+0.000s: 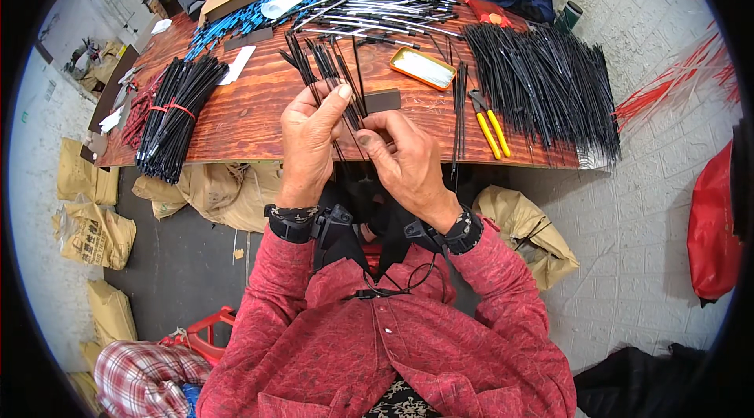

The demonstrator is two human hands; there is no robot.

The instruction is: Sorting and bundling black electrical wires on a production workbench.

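Hands meet over the near edge of a wooden table [251, 115]. The left hand [308, 143] is closed around a fan of thin black cable ties [326, 64], thumb pressed on top, the ties spreading upward and away over the tabletop. The right hand [404, 160] sits just beside it, fingertips pinched on the lower ends of the same ties; how many it grips is hard to tell.

A small dark card [382, 100] lies on the wood just beyond the hands. To the right lie yellow-handled pliers [490, 132] and a large heap of loose black ties [542, 84]. An orange tray [422, 67] sits behind the card. On the left lies a bundle of ties [177, 115] bound with a red band.
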